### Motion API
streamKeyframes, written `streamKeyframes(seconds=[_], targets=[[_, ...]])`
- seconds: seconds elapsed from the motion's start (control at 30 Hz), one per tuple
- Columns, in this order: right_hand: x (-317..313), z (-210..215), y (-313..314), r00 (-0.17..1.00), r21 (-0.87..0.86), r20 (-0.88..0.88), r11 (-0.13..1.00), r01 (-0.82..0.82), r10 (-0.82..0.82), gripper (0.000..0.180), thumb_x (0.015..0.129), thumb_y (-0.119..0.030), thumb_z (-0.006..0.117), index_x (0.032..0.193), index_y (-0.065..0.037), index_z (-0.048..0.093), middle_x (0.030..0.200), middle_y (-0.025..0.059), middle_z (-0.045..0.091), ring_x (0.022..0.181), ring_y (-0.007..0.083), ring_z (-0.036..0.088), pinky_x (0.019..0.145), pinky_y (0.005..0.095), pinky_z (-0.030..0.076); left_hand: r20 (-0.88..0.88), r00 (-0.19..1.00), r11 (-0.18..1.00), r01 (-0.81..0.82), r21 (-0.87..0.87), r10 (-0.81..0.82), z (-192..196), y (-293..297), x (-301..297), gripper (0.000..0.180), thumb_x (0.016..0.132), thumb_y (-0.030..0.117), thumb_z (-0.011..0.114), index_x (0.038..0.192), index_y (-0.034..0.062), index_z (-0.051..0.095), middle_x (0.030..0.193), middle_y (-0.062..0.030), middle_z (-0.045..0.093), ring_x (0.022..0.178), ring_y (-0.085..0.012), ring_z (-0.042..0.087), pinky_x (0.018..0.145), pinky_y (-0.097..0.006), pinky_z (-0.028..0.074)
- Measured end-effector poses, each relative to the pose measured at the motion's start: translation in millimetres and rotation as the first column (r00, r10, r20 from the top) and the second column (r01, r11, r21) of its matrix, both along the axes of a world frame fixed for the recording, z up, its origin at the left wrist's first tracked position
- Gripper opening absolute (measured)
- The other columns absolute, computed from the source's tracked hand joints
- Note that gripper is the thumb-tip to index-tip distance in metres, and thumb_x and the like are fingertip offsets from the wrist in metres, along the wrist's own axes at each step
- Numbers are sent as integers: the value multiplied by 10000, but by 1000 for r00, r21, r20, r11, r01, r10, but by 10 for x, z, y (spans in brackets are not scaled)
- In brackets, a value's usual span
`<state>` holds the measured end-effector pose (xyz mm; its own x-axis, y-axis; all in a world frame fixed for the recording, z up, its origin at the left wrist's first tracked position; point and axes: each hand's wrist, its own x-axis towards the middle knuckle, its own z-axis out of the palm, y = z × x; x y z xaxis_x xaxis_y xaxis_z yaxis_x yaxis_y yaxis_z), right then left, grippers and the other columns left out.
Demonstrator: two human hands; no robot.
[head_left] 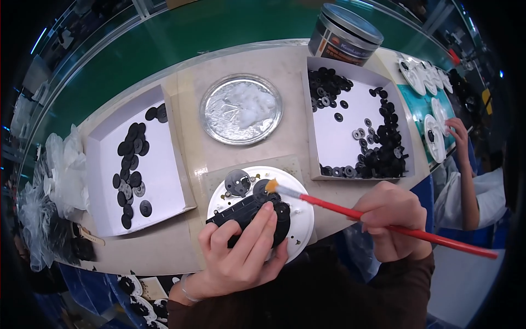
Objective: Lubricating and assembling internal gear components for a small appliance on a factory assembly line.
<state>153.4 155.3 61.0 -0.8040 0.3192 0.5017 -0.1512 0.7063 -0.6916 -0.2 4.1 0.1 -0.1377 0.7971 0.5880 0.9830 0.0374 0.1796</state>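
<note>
The brush handle (334, 207) looks glossy, the round base (304, 225) smooth plastic, the shallow dish (212, 112) (gleaming rim) shiny metal.

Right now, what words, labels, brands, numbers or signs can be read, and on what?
Metal tin: pale lettering on a dark label with orange; wording withheld, I don't copy printed text.
Red-handled brush: no lettering I can make out.
White round base, left box, right box: none I can make out.
Background: too dark and blurred to read.
</note>
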Motion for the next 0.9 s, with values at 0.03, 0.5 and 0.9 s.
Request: streamKeyframes(seconds=[0.03, 0.5, 0.9], targets=[[7, 4, -5, 1000, -2, 0, 1000, -2, 2, 127, 694, 20, 626, 799, -10, 559, 659, 117, 579, 565, 223, 569, 512, 289, 454, 0, 1000, 1000, -2, -2, 2, 8, -6, -3, 296, 585, 235, 617, 835, 82, 654, 970, 24, 627, 712, -143, 365, 676, -281, 274], [108, -24, 96, 997, -311, -73, 950, 10, -34, 72, 781, 4, 521, 815, 16, 459, 677, 116, 553, 569, 180, 539, 542, 266, 442, 36, 999, 999, 34, -24, -33, 32, -15, -1, 387, 527, 191, 670, 885, 49, 636, 965, -11, 628, 750, -182, 367, 697, -285, 302], [91, -246, 236, 979, -627, -86, 774, 90, -183, 85, 889, -72, 385, 869, 9, 403, 674, 119, 559, 407, 34, 392, 391, 139, 326, 24, 999, 999, 32, -22, -32, 22, -12, -4, 366, 528, 193, 662, 863, 49, 638, 953, -7, 629, 759, -189, 367, 697, -283, 304]])
